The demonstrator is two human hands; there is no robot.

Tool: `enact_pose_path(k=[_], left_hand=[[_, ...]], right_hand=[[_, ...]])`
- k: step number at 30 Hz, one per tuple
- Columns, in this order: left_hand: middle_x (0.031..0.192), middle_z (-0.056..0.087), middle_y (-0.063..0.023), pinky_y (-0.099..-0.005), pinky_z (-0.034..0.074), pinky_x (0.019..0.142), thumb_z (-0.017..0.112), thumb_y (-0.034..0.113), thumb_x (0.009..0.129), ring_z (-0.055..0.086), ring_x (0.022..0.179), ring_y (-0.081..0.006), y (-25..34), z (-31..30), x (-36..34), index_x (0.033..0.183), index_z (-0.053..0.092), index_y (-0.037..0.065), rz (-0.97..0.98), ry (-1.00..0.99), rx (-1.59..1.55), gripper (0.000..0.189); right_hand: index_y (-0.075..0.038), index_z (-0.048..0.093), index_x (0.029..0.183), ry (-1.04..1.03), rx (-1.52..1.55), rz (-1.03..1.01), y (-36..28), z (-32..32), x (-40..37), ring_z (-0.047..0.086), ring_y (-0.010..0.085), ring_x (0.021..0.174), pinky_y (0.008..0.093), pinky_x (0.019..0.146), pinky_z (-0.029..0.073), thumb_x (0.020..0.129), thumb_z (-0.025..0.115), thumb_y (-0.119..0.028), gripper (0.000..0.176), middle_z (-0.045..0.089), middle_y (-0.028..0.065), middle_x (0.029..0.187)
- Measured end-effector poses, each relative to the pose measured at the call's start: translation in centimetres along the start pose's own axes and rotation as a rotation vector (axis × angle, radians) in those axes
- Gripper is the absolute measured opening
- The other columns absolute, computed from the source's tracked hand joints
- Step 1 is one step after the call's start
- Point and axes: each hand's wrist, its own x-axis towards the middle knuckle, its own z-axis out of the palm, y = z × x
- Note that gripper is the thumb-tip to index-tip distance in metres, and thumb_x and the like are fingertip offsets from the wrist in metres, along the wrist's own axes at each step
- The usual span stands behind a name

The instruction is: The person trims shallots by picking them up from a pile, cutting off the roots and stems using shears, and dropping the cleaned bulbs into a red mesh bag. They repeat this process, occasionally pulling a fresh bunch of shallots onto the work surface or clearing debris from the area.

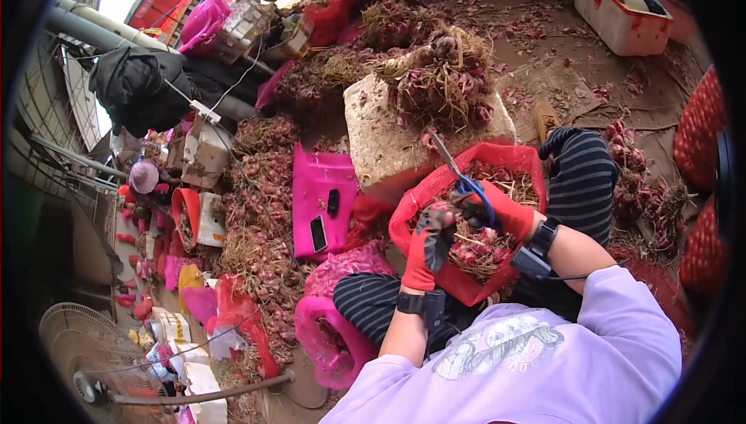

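My right hand (501, 208), in a red glove with dark fingers, is closed on the blue handles of a pair of scissors (453, 161). The blades point up and away, slightly parted. Close beside it, my left hand (427, 247), gloved the same way, is closed around a shallot (446, 217), mostly hidden by the fingers. Both hands are over a red mesh bag (413, 192), which stands with its mouth wide between my legs and holds shallots and dry stalks. Just beyond, a bunch of shallots (444, 86) with dry roots and stems lies on a white foam box (369, 125).
A pink stool (322, 179) left of the box carries a phone (318, 233) and a small black object (333, 202). Heaped shallots (260, 222) cover the floor beyond it. A fan (93, 362) stands lower left. Filled red net sacks (702, 132) stand at right.
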Motion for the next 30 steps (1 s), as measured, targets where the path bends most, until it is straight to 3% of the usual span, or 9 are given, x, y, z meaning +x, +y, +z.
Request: enact_pose_path(k=[2, 4, 7, 13, 17, 20, 24, 26, 30], left_hand=[[0.107, 0.057, -0.0016, -0.0275, 0.047, 0.085, 0.054, 0.013, 0.088, 0.054, 0.096, -0.0113, -1.0, -6.0, 2.3, 0.109, 0.055, 0.012, -0.238, -0.216, -0.497, 0.021], [0.109, 0.059, 0.0019, -0.0321, 0.047, 0.088, 0.054, 0.025, 0.089, 0.056, 0.1, -0.0137, 0.1, -4.5, 0.8, 0.111, 0.055, 0.015, 0.031, -0.369, -0.377, 0.024], [0.1, 0.058, -0.004, -0.0326, 0.047, 0.08, 0.054, 0.033, 0.089, 0.054, 0.091, -0.0193, 1.8, -5.1, 2.1, 0.105, 0.054, 0.013, -0.016, -0.368, -0.507, 0.026], [0.092, 0.06, -0.0017, -0.0318, 0.05, 0.075, 0.053, 0.031, 0.091, 0.057, 0.083, -0.0185, 3.0, -3.4, 1.3, 0.092, 0.058, 0.012, -0.032, -0.166, -0.487, 0.021], [0.095, 0.061, -0.0004, -0.0331, 0.051, 0.077, 0.055, 0.029, 0.09, 0.058, 0.086, -0.0173, 2.8, -1.4, 0.6, 0.096, 0.059, 0.013, -0.063, -0.039, -0.425, 0.018], [0.103, 0.06, 0.0003, -0.0338, 0.051, 0.08, 0.056, 0.027, 0.089, 0.057, 0.092, -0.016, 1.7, -2.0, 0.6, 0.104, 0.058, 0.013, 0.024, -0.187, -0.363, 0.02], [0.093, 0.058, 0.0011, -0.03, 0.048, 0.082, 0.051, 0.024, 0.092, 0.057, 0.089, -0.0133, 1.7, 0.2, -0.6, 0.1, 0.055, 0.011, 0.146, -0.039, -0.049, 0.015], [0.099, 0.056, 0.0013, -0.0326, 0.049, 0.083, 0.05, 0.022, 0.092, 0.057, 0.091, -0.0148, 1.3, -1.0, 0.5, 0.102, 0.054, 0.014, 0.193, -0.255, 0.114, 0.014], [0.098, 0.058, 0.0022, -0.0339, 0.051, 0.081, 0.052, 0.025, 0.091, 0.058, 0.093, -0.0148, 0.7, -1.5, 0.3, 0.104, 0.053, 0.016, 0.173, -0.122, 0.05, 0.016]], right_hand=[[-0.006, 0.06, 0.095, 0.061, -0.247, -0.191, 1.3, -1.0, 1.1, 0.056, 0.0135, 0.061, 0.0271, 0.055, 0.045, 0.08, 0.066, -0.034, 0.033, 0.058, 0.0035, 0.074], [-0.007, 0.059, 0.092, 0.238, -0.905, -0.257, -1.4, -0.3, -1.0, 0.059, 0.024, 0.073, 0.0326, 0.066, 0.046, 0.077, 0.066, -0.042, 0.038, 0.06, 0.0099, 0.081], [-0.007, 0.058, 0.09, 0.265, -1.27, -0.35, -3.3, -0.7, -3.5, 0.059, 0.0301, 0.082, 0.0376, 0.07, 0.046, 0.076, 0.064, -0.046, 0.042, 0.061, 0.0126, 0.086], [-0.011, 0.061, 0.091, 0.186, -1.367, -0.129, -2.5, -0.6, -6.3, 0.061, 0.0303, 0.081, 0.0403, 0.071, 0.047, 0.072, 0.063, -0.05, 0.044, 0.063, 0.0117, 0.084], [-0.008, 0.06, 0.087, 0.222, -1.425, -0.273, -1.0, 0.0, -5.7, 0.06, 0.0313, 0.078, 0.0392, 0.067, 0.047, 0.072, 0.067, -0.042, 0.038, 0.061, 0.0123, 0.082], [-0.01, 0.06, 0.094, 0.264, -1.388, -0.267, -0.9, 0.4, -5.4, 0.061, 0.0304, 0.082, 0.0394, 0.071, 0.047, 0.072, 0.063, -0.048, 0.044, 0.062, 0.0131, 0.088], [-0.005, 0.052, 0.098, 0.205, -1.613, -0.247, 0.3, -0.5, -5.2, 0.057, 0.0329, 0.085, 0.0398, 0.072, 0.046, 0.074, 0.061, -0.04, 0.043, 0.056, 0.0155, 0.092], [-0.004, 0.049, 0.098, 0.181, -1.595, -0.284, 0.7, -0.6, -5.4, 0.056, 0.0337, 0.086, 0.041, 0.071, 0.045, 0.075, 0.059, -0.04, 0.044, 0.054, 0.0169, 0.095], [-0.003, 0.051, 0.096, 0.152, -1.682, -0.191, 0.4, -0.6, -5.3, 0.058, 0.0318, 0.086, 0.0402, 0.072, 0.046, 0.074, 0.059, -0.044, 0.047, 0.057, 0.0176, 0.092]])
